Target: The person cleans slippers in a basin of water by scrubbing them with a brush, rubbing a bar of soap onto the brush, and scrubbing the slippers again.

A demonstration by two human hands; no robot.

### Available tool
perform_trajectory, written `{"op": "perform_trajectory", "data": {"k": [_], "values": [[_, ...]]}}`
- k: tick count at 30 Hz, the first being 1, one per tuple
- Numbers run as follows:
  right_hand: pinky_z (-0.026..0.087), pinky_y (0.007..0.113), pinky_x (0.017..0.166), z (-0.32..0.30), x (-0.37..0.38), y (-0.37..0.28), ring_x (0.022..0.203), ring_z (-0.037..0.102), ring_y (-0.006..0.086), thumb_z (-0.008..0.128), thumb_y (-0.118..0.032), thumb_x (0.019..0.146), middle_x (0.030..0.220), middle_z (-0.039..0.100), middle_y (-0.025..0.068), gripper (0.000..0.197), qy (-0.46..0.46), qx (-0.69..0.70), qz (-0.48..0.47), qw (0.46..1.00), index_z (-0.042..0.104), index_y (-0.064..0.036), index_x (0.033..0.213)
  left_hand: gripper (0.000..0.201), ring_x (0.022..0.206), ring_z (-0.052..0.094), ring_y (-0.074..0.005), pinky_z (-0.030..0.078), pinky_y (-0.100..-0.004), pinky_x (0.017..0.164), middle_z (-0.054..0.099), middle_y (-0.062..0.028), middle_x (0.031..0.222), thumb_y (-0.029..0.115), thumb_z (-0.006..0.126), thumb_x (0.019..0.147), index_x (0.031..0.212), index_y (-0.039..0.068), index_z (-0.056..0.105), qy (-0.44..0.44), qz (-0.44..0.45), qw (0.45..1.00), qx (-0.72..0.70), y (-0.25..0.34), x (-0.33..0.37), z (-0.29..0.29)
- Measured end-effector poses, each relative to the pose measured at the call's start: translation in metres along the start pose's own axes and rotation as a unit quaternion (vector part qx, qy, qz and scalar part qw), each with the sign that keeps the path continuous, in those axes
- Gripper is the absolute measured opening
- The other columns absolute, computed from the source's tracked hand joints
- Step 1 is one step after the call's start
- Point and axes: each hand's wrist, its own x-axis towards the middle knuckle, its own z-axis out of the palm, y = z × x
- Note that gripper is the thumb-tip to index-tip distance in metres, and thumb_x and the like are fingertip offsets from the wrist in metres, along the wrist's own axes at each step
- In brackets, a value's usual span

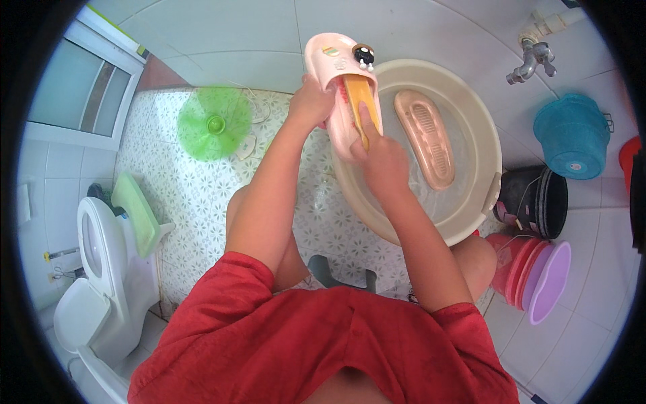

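Observation:
A pale pink slipper (328, 55) with small charms on its strap is held up over the left rim of a large beige basin (490, 138). Its left side is gripped by my left hand (311, 104). My right hand (385, 165) is closed around the handle of a yellow scrubbing brush (361, 94), index finger stretched along its back. The brush head reaches under the strap, with reddish bristles showing at its edge against the insole. In the basin's water lies a second slipper (425, 140), sole up.
A metal tap (533, 59) juts from the wall at upper right. Down the right side are a blue bucket (573, 135), a black bucket (535, 202) and stacked red and purple buckets (528, 273). A green fan (215, 123) stands left; a white toilet (111, 269) is at far left.

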Motion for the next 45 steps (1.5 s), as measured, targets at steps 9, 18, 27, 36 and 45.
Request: {"op": "perform_trajectory", "data": {"k": [9,18,27,36,45], "values": [[0.050,0.048,0.055,-0.003,-0.085,0.017,0.056,0.059,0.0359,0.060,-0.024,0.081,0.067,0.058,0.0186,0.073,-0.030,0.000,-0.024,0.999,0.028,-0.0306,0.146,0.055,0.056,0.066,-0.0333,0.056,-0.0385,0.057,0.064,-0.0307,0.089,0.028,0.054,0.088,0.117,-0.015,0.036,0.008,0.021,1.000,0.017,-0.010,0.005,-0.004],[0.050,0.046,0.056,-0.007,-0.053,0.025,0.059,0.061,0.0361,0.057,-0.022,0.084,0.070,0.058,0.0195,0.070,-0.016,-0.034,0.019,0.999,0.028,-0.0318,0.147,0.056,0.057,0.066,-0.0345,0.056,-0.0391,0.058,0.064,-0.0302,0.086,0.026,0.054,0.087,0.119,-0.013,0.029,0.003,-0.012,1.000,-0.006,0.005,-0.005,-0.004],[0.050,0.049,0.060,0.001,-0.032,0.005,0.063,0.061,0.0377,0.056,-0.029,0.085,0.073,0.060,0.0212,0.067,-0.031,-0.006,-0.018,0.999,0.028,-0.0309,0.146,0.040,0.075,0.068,-0.0292,0.057,-0.0363,0.046,0.059,-0.0238,0.102,0.023,0.052,0.092,0.116,-0.006,0.037,-0.029,-0.038,0.998,-0.045,0.002,0.002,-0.002],[0.050,0.048,0.055,-0.019,-0.091,0.039,0.058,0.060,0.0373,0.059,-0.022,0.082,0.069,0.056,0.0193,0.072,-0.056,-0.044,-0.024,0.997,0.028,-0.0308,0.147,0.056,0.059,0.067,-0.0343,0.057,-0.0390,0.054,0.063,-0.0312,0.091,0.028,0.055,0.087,0.119,-0.013,0.034,-0.005,-0.019,0.999,-0.050,-0.005,0.005,-0.001],[0.051,0.048,0.056,-0.008,-0.034,0.016,0.060,0.062,0.0363,0.058,-0.025,0.083,0.071,0.059,0.0186,0.069,-0.016,-0.043,-0.004,0.999,0.028,-0.0307,0.146,0.056,0.054,0.066,-0.0323,0.056,-0.0384,0.053,0.063,-0.0303,0.088,0.028,0.054,0.089,0.120,-0.012,0.031,0.002,-0.006,1.000,-0.015,0.005,-0.003,-0.001]]}}
